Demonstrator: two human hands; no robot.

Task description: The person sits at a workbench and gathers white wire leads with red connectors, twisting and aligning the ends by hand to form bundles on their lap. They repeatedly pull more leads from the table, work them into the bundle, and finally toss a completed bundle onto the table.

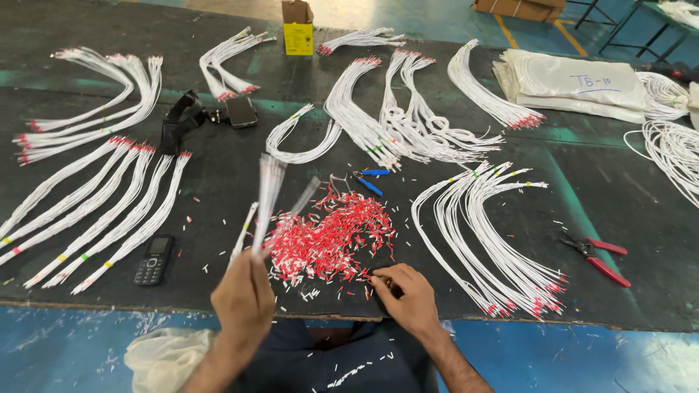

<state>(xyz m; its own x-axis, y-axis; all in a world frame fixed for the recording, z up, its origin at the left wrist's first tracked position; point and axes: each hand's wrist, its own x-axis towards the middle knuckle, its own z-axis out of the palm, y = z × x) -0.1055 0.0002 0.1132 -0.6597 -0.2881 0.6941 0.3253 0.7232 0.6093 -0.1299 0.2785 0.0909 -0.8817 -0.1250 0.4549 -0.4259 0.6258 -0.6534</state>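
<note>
Our left hand (244, 298) is gripping a bundle of white wires (268, 200) upright, ends fanning up and blurred, so count's unclear. Our right hand (409, 291) is resting palm-down w/ fingertips pinching, probably, at the red ferrule pile (331, 236), lying just ahead, betw. both hands on the dark table (604, 218).

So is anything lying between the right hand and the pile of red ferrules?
Nothing visible. The right hand rests on the dark table at the near edge of the pile of red ferrules, its fingers touching the nearest ones. The left hand holds a bundle of white wires off to the side.
</note>
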